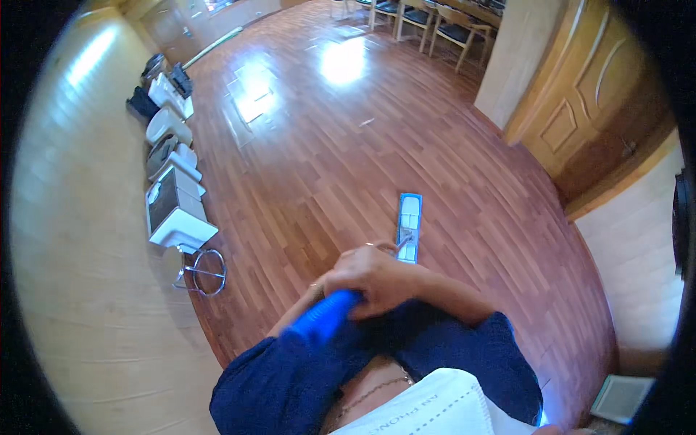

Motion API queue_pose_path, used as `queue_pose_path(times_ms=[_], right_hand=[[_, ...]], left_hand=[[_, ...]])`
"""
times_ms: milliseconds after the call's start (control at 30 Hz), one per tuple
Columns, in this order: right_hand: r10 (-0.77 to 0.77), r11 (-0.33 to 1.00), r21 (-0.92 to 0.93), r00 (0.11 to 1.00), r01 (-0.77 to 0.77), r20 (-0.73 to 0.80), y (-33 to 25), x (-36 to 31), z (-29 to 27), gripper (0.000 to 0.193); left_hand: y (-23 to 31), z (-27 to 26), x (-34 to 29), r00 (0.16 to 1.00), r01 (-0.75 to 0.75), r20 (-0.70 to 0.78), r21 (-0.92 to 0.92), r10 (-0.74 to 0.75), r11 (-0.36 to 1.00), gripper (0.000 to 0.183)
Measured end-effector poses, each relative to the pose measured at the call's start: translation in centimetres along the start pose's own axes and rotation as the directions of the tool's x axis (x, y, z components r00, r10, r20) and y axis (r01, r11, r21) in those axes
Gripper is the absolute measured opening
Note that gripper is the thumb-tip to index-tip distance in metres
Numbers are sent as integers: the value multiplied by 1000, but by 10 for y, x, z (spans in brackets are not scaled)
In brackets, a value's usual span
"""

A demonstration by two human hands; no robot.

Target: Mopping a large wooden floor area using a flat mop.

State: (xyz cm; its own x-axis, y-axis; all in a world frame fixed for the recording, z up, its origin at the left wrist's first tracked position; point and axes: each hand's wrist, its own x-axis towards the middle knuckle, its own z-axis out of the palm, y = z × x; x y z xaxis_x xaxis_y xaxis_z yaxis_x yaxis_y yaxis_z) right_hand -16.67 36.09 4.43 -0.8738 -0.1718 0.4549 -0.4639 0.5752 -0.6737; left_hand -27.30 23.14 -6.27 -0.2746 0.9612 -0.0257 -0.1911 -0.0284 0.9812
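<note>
A flat mop runs down and away from me. Its blue handle grip [322,319], blurred by motion, tilts toward my chest at the upper end. Wrapped round the shaft just past this grip is my right hand [373,279], closed. My left hand [386,248] lies lower on the shaft and is mostly hidden behind the right one; only a small part of it shows, seemingly closed round the shaft too. The long, narrow mop head [410,206], white with a blue rim, rests flat on the wood-plank floor [319,174] ahead of my hands.
Along the left wall stand white fixtures [181,217], a round-based chrome stool [209,272] and dark bags [143,104]. Wooden chairs [457,32] line a table at the far right. A wooden door [580,101] is on the right, and a pale framed panel [623,397] lies at the lower right.
</note>
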Motion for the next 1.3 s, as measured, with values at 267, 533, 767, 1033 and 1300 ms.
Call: queue_pose_path(times_ms=[267, 533, 767, 1033, 1300], right_hand=[[292, 957, 65, 930, -284, -224, 157, -43, 52, 20], [557, 827, 153, 753, -541, -349, 191, -110, 91, 9], [700, 639, 79, 535, -765, -474, 171, -176, 93, 7], [573, 410, 202, 79, -889, -816, 116, -314, 111, 16], [407, 85, 367, -303, -927, -862, 22, -466, 170, 13]], left_hand=[[135, -14, -6, 564, -796, -169, 148, 808, 587, 98], [151, 2, 18, 495, -817, -117, 274, 861, 507, 13], [147, 21, 60, 593, -787, 172, -84, 786, 612, 13], [96, 96, 124, 580, -460, 611, -301, 540, 835, 18], [25, 230, 116, 343, -142, 911, -189, 227, 972, 12]])
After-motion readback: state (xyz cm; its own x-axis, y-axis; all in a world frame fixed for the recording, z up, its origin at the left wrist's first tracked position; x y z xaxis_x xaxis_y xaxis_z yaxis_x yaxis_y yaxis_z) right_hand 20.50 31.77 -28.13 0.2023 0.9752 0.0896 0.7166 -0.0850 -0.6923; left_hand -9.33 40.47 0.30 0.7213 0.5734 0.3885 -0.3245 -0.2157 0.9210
